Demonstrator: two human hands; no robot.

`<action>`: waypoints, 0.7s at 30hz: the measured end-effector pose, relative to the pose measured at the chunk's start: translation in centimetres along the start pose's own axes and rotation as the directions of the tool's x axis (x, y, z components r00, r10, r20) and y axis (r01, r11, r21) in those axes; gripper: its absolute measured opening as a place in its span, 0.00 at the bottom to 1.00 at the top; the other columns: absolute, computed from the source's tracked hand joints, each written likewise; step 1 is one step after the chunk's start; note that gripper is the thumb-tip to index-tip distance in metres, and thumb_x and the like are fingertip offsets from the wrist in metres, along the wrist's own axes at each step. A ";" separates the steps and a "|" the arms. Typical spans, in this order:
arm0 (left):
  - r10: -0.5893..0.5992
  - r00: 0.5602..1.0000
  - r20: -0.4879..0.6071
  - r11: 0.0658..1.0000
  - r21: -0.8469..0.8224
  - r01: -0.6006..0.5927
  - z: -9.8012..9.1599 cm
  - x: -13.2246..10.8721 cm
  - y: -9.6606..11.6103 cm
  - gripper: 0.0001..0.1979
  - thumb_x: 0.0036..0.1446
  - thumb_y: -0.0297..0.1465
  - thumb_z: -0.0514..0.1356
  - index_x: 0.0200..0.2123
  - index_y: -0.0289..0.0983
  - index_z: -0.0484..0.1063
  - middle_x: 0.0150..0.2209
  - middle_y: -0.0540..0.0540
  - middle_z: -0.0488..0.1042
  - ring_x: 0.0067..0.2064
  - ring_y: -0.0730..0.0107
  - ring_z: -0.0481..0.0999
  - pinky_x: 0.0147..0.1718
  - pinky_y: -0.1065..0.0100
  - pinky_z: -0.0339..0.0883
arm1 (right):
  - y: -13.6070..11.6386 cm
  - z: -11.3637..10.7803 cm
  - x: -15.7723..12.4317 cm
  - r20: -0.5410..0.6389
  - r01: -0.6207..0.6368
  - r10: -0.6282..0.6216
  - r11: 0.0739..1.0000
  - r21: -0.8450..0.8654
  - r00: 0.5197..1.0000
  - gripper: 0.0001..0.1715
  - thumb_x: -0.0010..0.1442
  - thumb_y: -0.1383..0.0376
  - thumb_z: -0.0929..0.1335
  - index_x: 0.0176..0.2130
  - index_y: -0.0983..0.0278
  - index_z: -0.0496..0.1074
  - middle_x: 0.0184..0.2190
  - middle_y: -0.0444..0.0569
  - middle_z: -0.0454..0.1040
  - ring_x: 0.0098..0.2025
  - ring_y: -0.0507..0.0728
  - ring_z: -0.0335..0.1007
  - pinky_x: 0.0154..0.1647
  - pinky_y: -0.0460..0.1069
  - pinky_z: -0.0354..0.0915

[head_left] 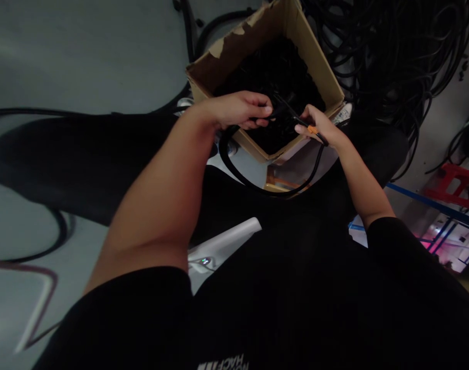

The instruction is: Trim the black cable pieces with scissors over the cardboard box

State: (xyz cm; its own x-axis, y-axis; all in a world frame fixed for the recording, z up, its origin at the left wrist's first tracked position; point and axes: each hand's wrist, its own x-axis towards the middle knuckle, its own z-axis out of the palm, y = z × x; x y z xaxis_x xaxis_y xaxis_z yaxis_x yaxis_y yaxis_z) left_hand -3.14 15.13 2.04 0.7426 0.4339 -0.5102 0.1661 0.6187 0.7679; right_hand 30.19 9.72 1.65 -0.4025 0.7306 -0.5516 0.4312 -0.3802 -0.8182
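Note:
My left hand (242,110) is closed round one end of a black cable (257,186) that hangs in a loop below both hands. My right hand (321,127) grips a small tool with an orange handle (313,130), its dark tip pointing toward the cable end near my left fingers. Both hands hover over the front edge of an open cardboard box (315,61) filled with dark cable pieces.
A big tangle of black cables (396,46) lies behind and to the right of the box. More cables run across the grey floor (65,51) at left. A white object (227,239) rests near my lap. Red and blue frames (450,180) stand at right.

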 end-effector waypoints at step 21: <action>0.101 0.910 -0.402 0.890 0.445 0.097 3.1 0.5 0.6 0.10 0.71 0.37 0.73 0.44 0.48 0.74 0.36 0.47 0.79 0.50 0.47 0.82 0.55 0.53 0.73 | -1.9 0.6 0.6 -0.119 0.033 -0.069 0.959 -0.281 0.991 0.48 0.69 0.25 0.84 0.49 0.56 0.65 0.47 0.48 0.73 0.57 0.68 0.79 0.68 0.73 0.86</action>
State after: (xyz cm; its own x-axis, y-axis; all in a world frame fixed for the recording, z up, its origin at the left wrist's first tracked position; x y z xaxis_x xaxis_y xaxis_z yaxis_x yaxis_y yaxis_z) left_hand -0.65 13.75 3.44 0.4319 0.7209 -0.5421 0.5090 0.3013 0.8063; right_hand 28.60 10.55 2.77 -0.3325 0.8172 -0.4709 0.6276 -0.1810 -0.7572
